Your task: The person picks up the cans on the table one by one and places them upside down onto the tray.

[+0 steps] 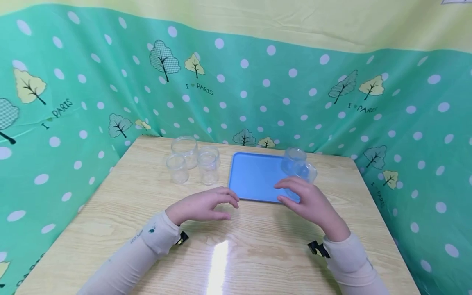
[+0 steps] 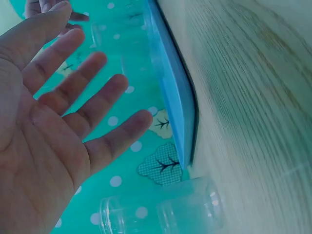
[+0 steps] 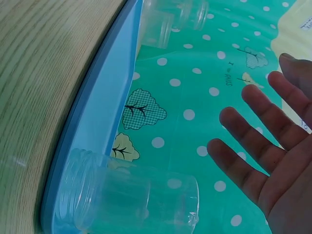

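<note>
My left hand (image 1: 208, 205) hovers over the table just in front of the blue tray's (image 1: 254, 176) near left corner. Its fingers are spread loosely with nothing between them. Above the tray's right side, my right hand (image 1: 313, 203) is held with fingers apart from the thumb, also holding nothing. Clear jars (image 1: 294, 157) stand at the tray's right end, partly behind that hand. One clear jar (image 3: 141, 195) shows its threaded end down at the tray in the right wrist view, apart from the fingers. How many stand there is partly hidden.
Left of the tray, several clear jars (image 1: 185, 152) of different widths stand in a group on the wooden table (image 1: 121, 213). A green dotted cloth (image 1: 258, 82) hangs behind and along both sides. Light glares off the table's near part.
</note>
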Motion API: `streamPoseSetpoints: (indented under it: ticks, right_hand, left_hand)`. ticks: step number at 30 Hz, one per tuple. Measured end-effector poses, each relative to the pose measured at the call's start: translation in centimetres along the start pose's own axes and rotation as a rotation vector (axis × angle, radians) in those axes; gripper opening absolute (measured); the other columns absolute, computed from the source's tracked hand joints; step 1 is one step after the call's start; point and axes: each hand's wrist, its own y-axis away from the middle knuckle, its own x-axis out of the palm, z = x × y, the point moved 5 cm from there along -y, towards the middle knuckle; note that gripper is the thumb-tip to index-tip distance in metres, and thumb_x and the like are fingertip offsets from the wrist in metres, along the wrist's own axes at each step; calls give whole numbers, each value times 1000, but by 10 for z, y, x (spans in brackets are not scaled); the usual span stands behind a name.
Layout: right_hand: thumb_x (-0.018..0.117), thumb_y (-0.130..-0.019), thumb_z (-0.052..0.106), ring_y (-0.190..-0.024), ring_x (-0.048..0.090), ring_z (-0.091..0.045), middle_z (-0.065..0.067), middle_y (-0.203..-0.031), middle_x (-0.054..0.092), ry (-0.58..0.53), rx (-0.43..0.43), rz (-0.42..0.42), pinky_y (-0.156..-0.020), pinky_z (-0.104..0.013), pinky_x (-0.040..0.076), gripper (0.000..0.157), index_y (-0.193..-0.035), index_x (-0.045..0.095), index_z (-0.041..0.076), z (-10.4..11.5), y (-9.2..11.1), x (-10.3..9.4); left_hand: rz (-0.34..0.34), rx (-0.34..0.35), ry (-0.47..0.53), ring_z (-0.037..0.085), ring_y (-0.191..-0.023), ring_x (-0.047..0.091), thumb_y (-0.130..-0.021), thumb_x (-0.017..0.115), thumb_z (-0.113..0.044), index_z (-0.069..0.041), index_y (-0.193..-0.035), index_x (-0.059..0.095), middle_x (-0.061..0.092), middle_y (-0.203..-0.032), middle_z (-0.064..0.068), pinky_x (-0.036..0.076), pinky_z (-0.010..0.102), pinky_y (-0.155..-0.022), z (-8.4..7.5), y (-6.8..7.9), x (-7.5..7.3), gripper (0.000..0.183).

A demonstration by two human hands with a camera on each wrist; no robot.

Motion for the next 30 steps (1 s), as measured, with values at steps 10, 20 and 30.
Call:
streamPoseSetpoints:
  ticks: [10,20,30]
  right_hand:
    - [75,-96,28,-120,63,-14,10,-125,66,12,20,102,-99,-40,56,23,-119,72,24,0,1,4]
    - [74,-96,25,-116,63,-10,12,-121,66,-19,9,168,-95,-36,58,21,-117,73,21,-3,2,14]
    - [74,-96,25,-115,64,-11,12,-120,67,7,46,209,-92,-34,59,21,-116,74,20,-4,3,17]
  left_hand:
    - [10,86,-170,14,-128,55,-96,74,-29,-19,-126,67,62,-133,-5,47,34,-110,-10,-13,-13,33]
    - [68,96,-283,17,-124,57,-97,73,-31,-21,-122,70,65,-127,-4,48,35,-108,-13,-30,-41,27]
    - [67,36,-307,22,-125,57,-96,74,-27,-17,-122,70,65,-127,0,48,39,-108,3,-46,-70,29]
